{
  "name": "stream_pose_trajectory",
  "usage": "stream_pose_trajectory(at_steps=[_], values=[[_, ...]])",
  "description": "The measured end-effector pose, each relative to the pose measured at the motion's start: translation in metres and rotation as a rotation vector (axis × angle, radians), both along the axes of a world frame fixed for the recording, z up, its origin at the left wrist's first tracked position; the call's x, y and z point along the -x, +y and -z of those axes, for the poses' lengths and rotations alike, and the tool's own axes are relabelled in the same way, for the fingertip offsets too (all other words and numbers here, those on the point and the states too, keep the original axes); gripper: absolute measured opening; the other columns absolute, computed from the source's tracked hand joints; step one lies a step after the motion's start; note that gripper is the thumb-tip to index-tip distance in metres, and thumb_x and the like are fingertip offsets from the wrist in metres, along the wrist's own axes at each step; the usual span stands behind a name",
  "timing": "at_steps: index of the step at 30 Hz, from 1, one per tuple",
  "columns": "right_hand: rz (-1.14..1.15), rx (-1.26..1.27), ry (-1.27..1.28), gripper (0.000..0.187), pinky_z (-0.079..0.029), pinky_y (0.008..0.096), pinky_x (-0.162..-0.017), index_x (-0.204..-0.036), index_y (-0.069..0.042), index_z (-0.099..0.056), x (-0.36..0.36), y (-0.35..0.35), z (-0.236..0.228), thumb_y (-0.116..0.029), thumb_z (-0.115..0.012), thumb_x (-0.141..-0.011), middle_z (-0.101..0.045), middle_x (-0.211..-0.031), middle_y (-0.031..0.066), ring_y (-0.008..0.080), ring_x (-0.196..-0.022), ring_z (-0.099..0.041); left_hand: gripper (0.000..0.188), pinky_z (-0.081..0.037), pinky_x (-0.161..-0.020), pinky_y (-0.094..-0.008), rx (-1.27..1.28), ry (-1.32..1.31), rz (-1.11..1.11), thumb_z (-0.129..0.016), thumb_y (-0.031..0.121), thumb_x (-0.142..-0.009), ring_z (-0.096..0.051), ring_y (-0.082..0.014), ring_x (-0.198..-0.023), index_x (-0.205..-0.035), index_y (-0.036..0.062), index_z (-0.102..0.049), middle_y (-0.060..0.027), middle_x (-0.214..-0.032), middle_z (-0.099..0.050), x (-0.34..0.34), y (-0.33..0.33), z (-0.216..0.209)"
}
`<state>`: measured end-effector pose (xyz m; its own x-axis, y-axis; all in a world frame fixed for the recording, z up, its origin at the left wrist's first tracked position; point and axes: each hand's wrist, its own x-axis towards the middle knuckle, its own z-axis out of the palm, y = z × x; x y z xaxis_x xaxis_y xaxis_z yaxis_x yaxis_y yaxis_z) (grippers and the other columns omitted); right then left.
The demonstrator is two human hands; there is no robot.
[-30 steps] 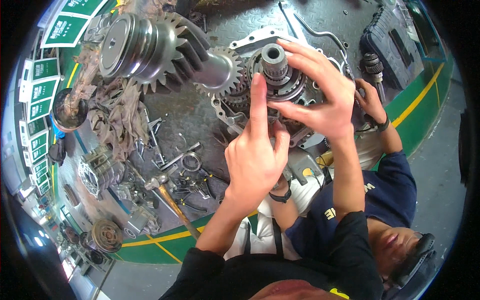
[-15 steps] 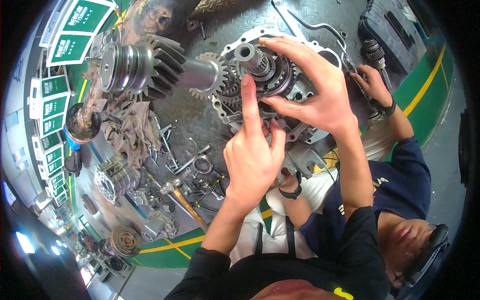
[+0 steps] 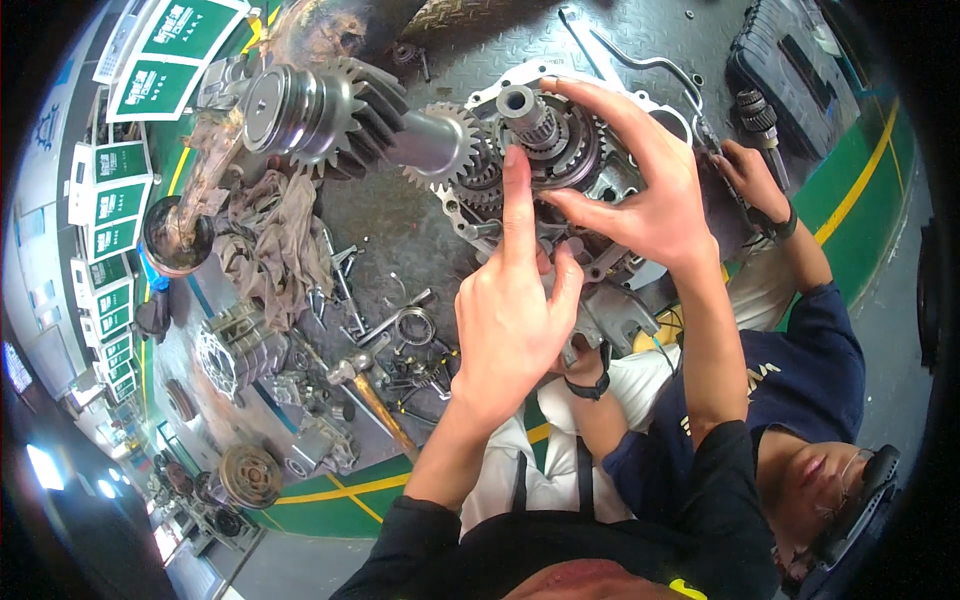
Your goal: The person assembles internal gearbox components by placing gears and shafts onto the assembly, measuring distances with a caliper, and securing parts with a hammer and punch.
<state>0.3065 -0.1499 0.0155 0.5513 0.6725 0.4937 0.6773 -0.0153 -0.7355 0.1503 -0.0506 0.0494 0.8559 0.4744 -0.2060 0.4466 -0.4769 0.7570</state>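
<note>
A splined hollow shaft [image 3: 518, 103] stands up out of a geared assembly in an open metal gearbox housing [image 3: 455, 215]. My right hand [image 3: 660, 200] arches over the gear on this shaft, thumb and index finger wide apart on either side of it. Whether they press on the gear I cannot tell. My left hand [image 3: 515, 310] reaches up from below, index finger straight with its tip against or just under the shaft, thumb apart, other fingers partly hidden. Left of them rises a large shaft with a helical gear [image 3: 375, 115], close to the housing gears.
A co-worker's hand [image 3: 750, 175] is at the right by a splined shaft [image 3: 757, 120]; their other hand is near a grey metal bracket [image 3: 615, 315]. A hammer [image 3: 375, 400], small tools, a crumpled cloth [image 3: 270, 240] and a metal casing [image 3: 235, 350] lie left. A black case [image 3: 790, 75] stands far right.
The whole scene has shifted slightly rightward in the view. Both my hands keep nearly the same pose around the shaft.
</note>
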Motion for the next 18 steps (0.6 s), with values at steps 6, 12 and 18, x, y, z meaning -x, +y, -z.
stream_pose_trajectory(at_steps=[6, 12, 18], values=[[0.031, -0.003, -0.005, 0.08, -0.048, 0.0409, -0.108, -0.145, -0.003, -0.054, 0.001, -0.007, -0.005, -0.016, -0.087, -0.073, -0.064, -0.138, 0.016, 0.0339, -0.129, -0.062, 0.092, -0.056, -0.062, -0.0439, 0.089, -0.09, 0.008, -0.067, 0.014, -0.092, -0.069, -0.0327, -0.063, -0.166, 0.008, -0.013, -0.0111, -0.075, -0.067, 0.009, 0.0, -0.002], [0.224, -0.127, 0.189, 0.06, -0.05, 0.0391, -0.101, -0.14, 0.002, -0.057, 0.018, -0.035, -0.014, -0.01, -0.077, -0.086, -0.064, -0.139, 0.0176, 0.0284, -0.122, -0.064, 0.089, -0.049, -0.057, -0.0254, 0.064, -0.093, 0.046, -0.069, 0.002, -0.089, -0.056, -0.0098, -0.058, -0.163, 0.0021, -0.02, -0.0036, -0.076, -0.065, 0.057, 0.006, -0.002], [0.28, 0.141, 0.008, 0.059, -0.047, 0.0416, -0.105, -0.134, 0.001, -0.062, 0.034, -0.029, -0.039, -0.013, -0.082, -0.08, -0.063, -0.135, 0.0192, 0.0353, -0.124, -0.061, 0.079, -0.052, -0.058, -0.0287, 0.031, 0.045, -0.07, -0.069, 0.007, -0.089, -0.06, -0.0147, -0.056, -0.158, -0.0006, -0.032, -0.004, -0.076, -0.067, 0.116, 0.022, 0.005]])
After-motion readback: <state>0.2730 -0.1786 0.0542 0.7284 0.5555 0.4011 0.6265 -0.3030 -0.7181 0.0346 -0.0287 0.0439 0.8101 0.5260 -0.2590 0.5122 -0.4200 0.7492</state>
